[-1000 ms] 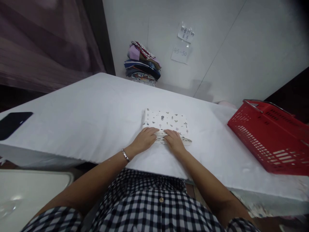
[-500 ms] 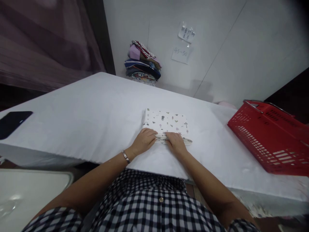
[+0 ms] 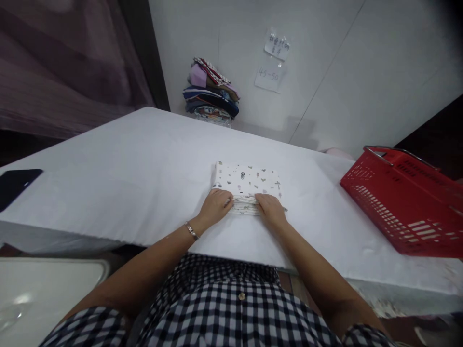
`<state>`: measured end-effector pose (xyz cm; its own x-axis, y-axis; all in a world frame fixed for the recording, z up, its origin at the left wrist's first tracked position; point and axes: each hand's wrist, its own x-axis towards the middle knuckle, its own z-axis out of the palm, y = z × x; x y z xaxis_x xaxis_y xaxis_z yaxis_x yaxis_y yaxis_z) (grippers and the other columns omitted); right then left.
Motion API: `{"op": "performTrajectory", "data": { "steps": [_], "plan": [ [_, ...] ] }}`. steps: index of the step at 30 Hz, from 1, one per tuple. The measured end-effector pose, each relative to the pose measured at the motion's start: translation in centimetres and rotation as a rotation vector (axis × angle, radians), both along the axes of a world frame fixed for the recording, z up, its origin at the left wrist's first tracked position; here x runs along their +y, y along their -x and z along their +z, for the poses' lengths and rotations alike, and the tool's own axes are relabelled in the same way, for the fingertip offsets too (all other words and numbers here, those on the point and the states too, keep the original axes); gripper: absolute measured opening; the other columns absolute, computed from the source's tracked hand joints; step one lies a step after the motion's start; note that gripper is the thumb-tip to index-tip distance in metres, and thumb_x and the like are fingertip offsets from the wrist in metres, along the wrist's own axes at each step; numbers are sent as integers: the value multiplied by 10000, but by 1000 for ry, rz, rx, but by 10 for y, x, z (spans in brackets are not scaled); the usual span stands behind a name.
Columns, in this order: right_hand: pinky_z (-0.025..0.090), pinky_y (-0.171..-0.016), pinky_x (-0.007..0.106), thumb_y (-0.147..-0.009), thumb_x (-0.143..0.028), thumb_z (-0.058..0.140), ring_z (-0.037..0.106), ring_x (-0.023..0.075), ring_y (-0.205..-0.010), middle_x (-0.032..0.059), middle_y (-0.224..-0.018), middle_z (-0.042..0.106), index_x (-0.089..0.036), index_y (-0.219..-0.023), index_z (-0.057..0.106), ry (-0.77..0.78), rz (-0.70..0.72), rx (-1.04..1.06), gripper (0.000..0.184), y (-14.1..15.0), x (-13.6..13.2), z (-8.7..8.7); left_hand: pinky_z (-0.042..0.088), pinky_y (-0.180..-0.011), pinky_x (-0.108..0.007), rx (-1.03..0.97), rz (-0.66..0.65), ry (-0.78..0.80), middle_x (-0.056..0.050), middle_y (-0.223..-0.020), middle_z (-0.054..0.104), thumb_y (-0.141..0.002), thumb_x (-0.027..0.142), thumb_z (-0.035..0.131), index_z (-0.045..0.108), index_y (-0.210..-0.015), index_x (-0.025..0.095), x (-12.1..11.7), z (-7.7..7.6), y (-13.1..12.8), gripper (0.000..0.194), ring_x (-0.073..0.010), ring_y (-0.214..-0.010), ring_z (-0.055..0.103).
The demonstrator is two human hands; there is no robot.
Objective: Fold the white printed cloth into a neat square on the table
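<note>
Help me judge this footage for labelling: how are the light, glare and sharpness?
Head view: light dim and greyish, a soft shadow on the wall; head view: glare on the pale surface at lower left; head view: small print on the folded cloth looks soft, top right corner dark.

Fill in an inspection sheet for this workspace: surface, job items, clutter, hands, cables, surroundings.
Surface: table under a white cover, lightly creased.
Job items: folded cloth, white with small printed motifs, lying flat; layered folds show at its near edge.
Clutter: red basket on the table at right; dark, flat, phone-like object at far left, cut off by the frame.
Hands: left hand and right hand both touch the cloth's near edge, apart from each other; how firmly they grip cannot be told.
Cables: nothing seen.
Surroundings: fabric stack beyond the table's far edge; two paper notes on the wall, the lower reading "45-50"; purplish curtain at left.
</note>
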<state>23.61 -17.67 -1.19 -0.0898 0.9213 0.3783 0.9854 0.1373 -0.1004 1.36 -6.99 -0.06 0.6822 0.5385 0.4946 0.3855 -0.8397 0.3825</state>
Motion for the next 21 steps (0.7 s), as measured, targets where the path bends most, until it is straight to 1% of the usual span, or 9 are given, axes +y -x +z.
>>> {"op": "performTrajectory", "data": {
  "steps": [2,4,6,10,13,15,18,20,21],
  "plan": [
    [402,-930,399,-943,-280,396,545,251,-1091,115,-1215,615,-195,-1272,533,-1,-28,-8,366,-11,-1,0,417,-849,-393,22,-5,6,-25,-828,655,-899,222,425,584,-889,197,2,0,-1,160,-180,-790,581],
    [414,-924,408,-928,-265,411,557,253,-1078,118,-1210,619,-192,-1259,540,2,-49,-7,363,-20,-4,-1,429,-825,-372,31,-26,-3,-36,-890,650,-913,209,399,575,-939,198,3,-1,-2,178,-185,-842,582],
    [437,-907,404,-917,-238,409,579,246,-1048,101,-1199,631,-203,-1239,554,4,-60,5,354,-27,-8,-3,446,-780,-338,27,-36,-15,-45,-970,639,-918,191,381,566,-960,201,3,-1,-2,190,-181,-889,580],
    [468,-895,372,-913,-208,383,602,217,-1038,74,-1227,628,-207,-1162,606,-24,-44,58,334,-34,-12,-8,460,-716,-307,61,-27,-48,-56,-1174,592,-882,116,382,577,-915,200,1,0,0,215,-171,-892,586],
    [448,-940,363,-901,-207,390,567,209,-1124,52,-1301,582,-212,-1071,662,-12,16,102,320,-37,-13,-7,459,-748,-318,132,-56,-63,-44,-1266,556,-821,51,382,606,-869,198,2,0,2,272,-183,-940,583],
    [440,-952,368,-895,-245,413,549,214,-1157,31,-1306,579,-233,-1088,668,29,34,134,320,-37,-13,-4,452,-793,-328,170,-90,-58,-28,-1291,547,-795,31,383,628,-839,203,4,0,3,302,-194,-996,571],
    [461,-919,370,-904,-338,435,578,220,-1118,21,-1252,619,-256,-1193,623,89,-56,249,353,-35,-11,1,443,-825,-360,225,-115,-65,-26,-1290,554,-797,43,397,650,-819,206,5,-1,2,302,-215,-1014,562],
    [465,-909,377,-909,-371,439,589,223,-1098,15,-1234,630,-267,-1218,605,124,-116,336,365,-31,-9,4,442,-826,-382,267,-109,-87,-41,-1274,563,-814,72,411,657,-837,205,5,0,0,280,-225,-996,563],
    [459,-917,382,-910,-375,441,586,224,-1104,13,-1234,629,-271,-1217,605,139,-122,361,363,-30,-8,4,443,-826,-389,281,-105,-98,-50,-1265,566,-820,89,421,658,-856,204,4,1,-1,266,-228,-989,562]
  ]
}}
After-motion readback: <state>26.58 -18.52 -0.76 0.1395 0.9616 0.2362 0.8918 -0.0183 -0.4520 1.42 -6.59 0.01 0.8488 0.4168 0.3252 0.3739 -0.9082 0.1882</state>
